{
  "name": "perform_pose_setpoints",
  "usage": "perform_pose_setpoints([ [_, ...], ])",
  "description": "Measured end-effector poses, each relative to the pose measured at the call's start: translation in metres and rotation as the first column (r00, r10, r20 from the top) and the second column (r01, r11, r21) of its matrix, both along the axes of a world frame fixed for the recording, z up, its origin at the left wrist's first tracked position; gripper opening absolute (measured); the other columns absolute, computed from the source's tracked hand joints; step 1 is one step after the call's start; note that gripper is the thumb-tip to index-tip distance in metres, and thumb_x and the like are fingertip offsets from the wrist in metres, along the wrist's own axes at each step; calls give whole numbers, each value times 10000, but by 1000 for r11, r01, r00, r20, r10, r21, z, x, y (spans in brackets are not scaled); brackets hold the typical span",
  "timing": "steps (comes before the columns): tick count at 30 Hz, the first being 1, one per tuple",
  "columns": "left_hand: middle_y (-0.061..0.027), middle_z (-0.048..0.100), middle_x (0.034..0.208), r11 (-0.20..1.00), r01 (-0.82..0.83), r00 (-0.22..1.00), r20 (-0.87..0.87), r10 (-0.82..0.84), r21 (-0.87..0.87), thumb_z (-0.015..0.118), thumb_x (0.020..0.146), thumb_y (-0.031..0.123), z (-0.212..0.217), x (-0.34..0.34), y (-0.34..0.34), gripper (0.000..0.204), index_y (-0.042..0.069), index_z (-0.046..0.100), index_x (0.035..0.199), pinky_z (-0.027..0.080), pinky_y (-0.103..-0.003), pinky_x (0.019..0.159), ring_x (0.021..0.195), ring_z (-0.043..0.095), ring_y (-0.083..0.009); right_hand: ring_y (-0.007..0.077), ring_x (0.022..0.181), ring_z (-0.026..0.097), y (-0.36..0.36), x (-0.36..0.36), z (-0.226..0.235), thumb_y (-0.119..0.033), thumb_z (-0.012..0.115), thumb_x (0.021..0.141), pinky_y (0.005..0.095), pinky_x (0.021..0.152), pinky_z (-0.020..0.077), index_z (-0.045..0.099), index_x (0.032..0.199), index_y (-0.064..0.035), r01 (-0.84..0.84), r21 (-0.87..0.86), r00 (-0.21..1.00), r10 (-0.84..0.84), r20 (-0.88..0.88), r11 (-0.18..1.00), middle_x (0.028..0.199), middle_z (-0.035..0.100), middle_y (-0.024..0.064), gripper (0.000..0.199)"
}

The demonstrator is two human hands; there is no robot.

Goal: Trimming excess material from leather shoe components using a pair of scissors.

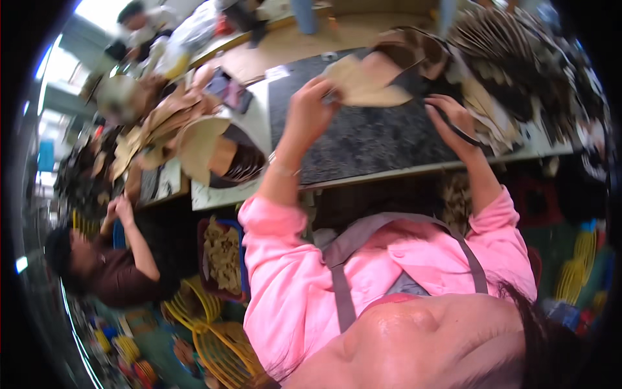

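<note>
The left grip (pixel 313 109) grasps a thin tan piece (pixel 372 83) by its near-left edge, pinched between thumb and fingers. The piece lies just beyond and to the right of that grip, over the dark mat (pixel 356 139) on the desk (pixel 258 123). Holding it by one margin likely leaves most of its face uncovered. Its long axis runs roughly sideways: the broader end sits by the left grip, and the narrower end points right, toward the right grip (pixel 459 121). Whether that second grip clasps anything I cannot tell; its bent fingers are near the tan tip but apart from it.

Beyond the piece, just to its right, lie curved brown pieces (pixel 414 52). A fanned brown stack (pixel 492 32) stands past the right grip, and layered tan-and-brown pieces (pixel 201 149) lie left of the left grip, probably set aside to leave the middle free.
</note>
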State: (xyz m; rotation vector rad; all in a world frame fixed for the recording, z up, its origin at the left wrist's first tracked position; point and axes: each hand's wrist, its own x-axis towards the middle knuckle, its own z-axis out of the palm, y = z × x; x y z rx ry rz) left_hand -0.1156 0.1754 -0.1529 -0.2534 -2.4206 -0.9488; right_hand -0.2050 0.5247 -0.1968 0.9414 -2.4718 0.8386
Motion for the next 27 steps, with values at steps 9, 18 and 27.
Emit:
perform_pose_setpoints([
  [9, -140, 761, 1072, 953, -204, 970, 82, 227, -225, 676, 937, 52, -52, 77, -8, 152, 107, 763, 1048, 579, -434, 713, 846, 739, -384, 371, 1008, 756, -63, 19, 9, -240, 746, 999, 430, 880, 605, 762, 1136, -46, -392, -139, 920, 391, -30, 910, 1111, 771, 160, 238],
  [18, -143, 769, 880, 926, 64, 794, 543, -274, 373, 830, 929, 152, -81, 66, 14, 333, 38, 774, 1236, 589, -362, 725, 766, 753, -193, 384, 868, 708, -84, 55, 19, -209, 779, 950, 459, 738, 558, 726, 975, -70, -468, 123, 874, 438, 209, 875, 947, 717, 146, 151],
  [27, 97, 554, 824, 228, 0, 850, 120, -513, 974, 614, 1127, 268, -56, 114, 38, 325, 109, 693, 1399, 298, -203, 552, 628, 417, -13, 329, 1478, 563, -138, 104, 64, -37, 604, 1033, 646, 1320, 110, 607, 1442, -35, -585, -40, 810, 586, 19, 810, 1465, 665, 188, 409],
])
